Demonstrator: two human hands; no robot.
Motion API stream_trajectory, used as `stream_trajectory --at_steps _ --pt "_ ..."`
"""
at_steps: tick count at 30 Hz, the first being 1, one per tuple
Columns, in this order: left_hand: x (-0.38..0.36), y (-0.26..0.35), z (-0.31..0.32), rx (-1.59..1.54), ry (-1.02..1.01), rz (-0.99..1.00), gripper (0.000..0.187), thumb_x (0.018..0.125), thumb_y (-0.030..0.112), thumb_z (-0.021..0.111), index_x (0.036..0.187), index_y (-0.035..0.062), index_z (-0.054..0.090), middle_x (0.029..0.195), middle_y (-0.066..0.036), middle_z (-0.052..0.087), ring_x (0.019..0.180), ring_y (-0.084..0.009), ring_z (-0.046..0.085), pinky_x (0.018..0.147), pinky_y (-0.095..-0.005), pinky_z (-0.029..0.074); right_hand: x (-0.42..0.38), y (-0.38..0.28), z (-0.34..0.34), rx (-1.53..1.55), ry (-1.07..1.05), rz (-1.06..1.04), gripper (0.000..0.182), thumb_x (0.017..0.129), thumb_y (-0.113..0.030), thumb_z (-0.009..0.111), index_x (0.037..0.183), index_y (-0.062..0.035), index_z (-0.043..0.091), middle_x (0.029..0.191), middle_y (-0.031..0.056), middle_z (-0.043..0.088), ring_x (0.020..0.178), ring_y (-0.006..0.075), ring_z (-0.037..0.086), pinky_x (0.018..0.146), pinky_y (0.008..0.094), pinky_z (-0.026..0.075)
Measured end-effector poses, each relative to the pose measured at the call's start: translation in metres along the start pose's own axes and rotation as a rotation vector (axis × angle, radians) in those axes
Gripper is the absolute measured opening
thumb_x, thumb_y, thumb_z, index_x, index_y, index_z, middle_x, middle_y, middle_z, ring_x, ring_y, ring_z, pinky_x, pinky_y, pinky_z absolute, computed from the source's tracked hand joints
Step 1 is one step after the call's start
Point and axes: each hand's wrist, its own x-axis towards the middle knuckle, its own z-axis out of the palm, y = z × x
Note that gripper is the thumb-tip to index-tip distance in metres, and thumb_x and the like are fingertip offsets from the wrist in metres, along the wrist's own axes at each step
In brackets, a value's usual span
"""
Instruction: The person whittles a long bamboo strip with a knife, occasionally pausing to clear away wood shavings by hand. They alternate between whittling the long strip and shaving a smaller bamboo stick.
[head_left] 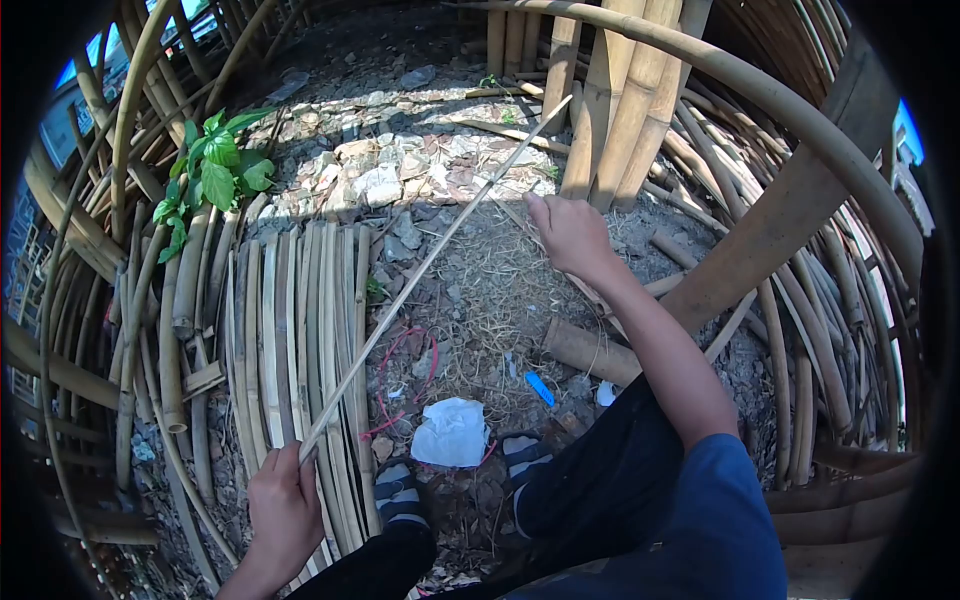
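My left hand (284, 505) is closed around the lower end of a long thin bamboo strip (412, 285), which slants up to the right across the view. My right hand (570, 233) is raised near the strip's upper part, its fingers curled in and thumb pointing up; whether it holds anything thin is hidden. The strip's far tip rises above and left of that hand. Below the strip, at the left, split bamboo slats (290, 340) lie side by side in a row.
A white crumpled sheet (450, 433), a blue object (540, 388) and pink string (433, 365) lie on the ground by my feet. Bamboo poles (640, 100) stand upper right. A bent pole (790, 100) arches overhead. A leafy plant (218, 170) grows upper left.
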Motion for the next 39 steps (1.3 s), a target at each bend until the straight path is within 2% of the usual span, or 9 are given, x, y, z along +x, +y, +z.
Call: stream_trajectory --at_steps 10,12,15,19,25,28,31,35,39 --pt "-0.001 0.002 0.005 0.027 -0.084 -0.037 0.007 0.093 0.001 0.057 0.094 -0.0059 0.059 0.075 -0.026 0.056 0.067 -0.0468 0.057 0.06 -0.0536 0.043 -0.052 -0.051 0.0 0.066 -0.046 -0.25 0.06 0.102 -0.052 0.041 0.079 -0.002 0.065 0.069 0.0229 0.066 0.064 0.0416 0.066 0.063 0.053 0.051" --pt "-0.003 0.004 0.001 0.025 -0.062 -0.031 0.007 0.093 0.001 0.057 0.093 -0.0055 0.058 0.075 -0.026 0.056 0.066 -0.0467 0.057 0.06 -0.0536 0.043 -0.054 -0.045 0.007 0.051 0.076 -0.284 0.055 0.103 -0.049 0.042 0.081 -0.003 0.062 0.07 0.0223 0.065 0.066 0.043 0.065 0.063 0.054 0.049" --pt "-0.006 0.001 0.002 -0.001 -0.043 0.008 0.007 0.093 0.001 0.057 0.093 -0.0056 0.058 0.075 -0.026 0.056 0.066 -0.0464 0.057 0.06 -0.0534 0.043 0.002 0.011 -0.004 -0.097 0.011 -0.012 0.053 0.102 -0.049 0.043 0.082 -0.0032 0.062 0.07 0.0213 0.065 0.065 0.0421 0.065 0.061 0.0535 0.049" --pt "-0.002 -0.002 0.006 0.026 -0.074 -0.054 0.008 0.093 0.002 0.058 0.091 -0.0056 0.059 0.074 -0.026 0.056 0.066 -0.0463 0.057 0.06 -0.0533 0.043 -0.031 -0.015 0.021 -0.051 0.056 0.045 0.053 0.102 -0.05 0.044 0.084 -0.0032 0.061 0.069 0.0208 0.065 0.062 0.0408 0.065 0.059 0.0523 0.049" --pt "-0.002 -0.002 0.003 0.003 -0.047 -0.045 0.007 0.093 0.001 0.057 0.092 -0.0059 0.059 0.074 -0.026 0.056 0.066 -0.0464 0.057 0.059 -0.053 0.042 -0.042 -0.023 0.026 0.009 0.126 -0.376 0.052 0.102 -0.049 0.044 0.084 -0.0038 0.061 0.068 0.0191 0.064 0.06 0.0402 0.064 0.057 0.0514 0.049" --pt "-0.01 -0.004 0.003 0.005 -0.053 -0.013 0.006 0.093 0.0 0.057 0.093 -0.0057 0.059 0.075 -0.026 0.056 0.066 -0.0464 0.057 0.059 -0.0533 0.042 0.002 0.02 0.009 -0.123 0.057 -0.088 0.049 0.102 -0.047 0.045 0.083 -0.0044 0.06 0.068 0.0187 0.064 0.059 0.0396 0.064 0.055 0.0505 0.048" --pt "-0.003 -0.003 0.006 0.02 -0.065 -0.023 0.006 0.092 0.0 0.057 0.094 -0.0053 0.059 0.075 -0.025 0.056 0.066 -0.0463 0.057 0.059 -0.0534 0.042 -0.026 -0.014 0.022 -0.006 0.124 -0.103 0.05 0.102 -0.048 0.046 0.079 -0.0054 0.058 0.066 0.018 0.063 0.058 0.0393 0.063 0.053 0.0496 0.048" --pt "-0.004 -0.002 0.006 0.04 -0.052 -0.014 0.007 0.092 0.001 0.058 0.096 -0.0051 0.06 0.075 -0.025 0.056 0.066 -0.0458 0.057 0.059 -0.0532 0.043 -0.048 -0.032 0.012 0.009 0.117 -0.418 0.053 0.102 -0.049 0.044 0.079 -0.005 0.061 0.066 0.0196 0.064 0.062 0.0402 0.065 0.057 0.0507 0.049" --pt "-0.007 0.005 0.0 0.007 -0.021 0.008 0.007 0.092 0.001 0.058 0.096 -0.0052 0.06 0.075 -0.025 0.056 0.066 -0.046 0.058 0.059 -0.053 0.043 -0.006 0.023 0.015 -0.105 0.145 -0.034 0.052 0.102 -0.049 0.044 0.081 -0.0045 0.06 0.068 0.02 0.065 0.062 0.0405 0.065 0.057 0.0509 0.049"
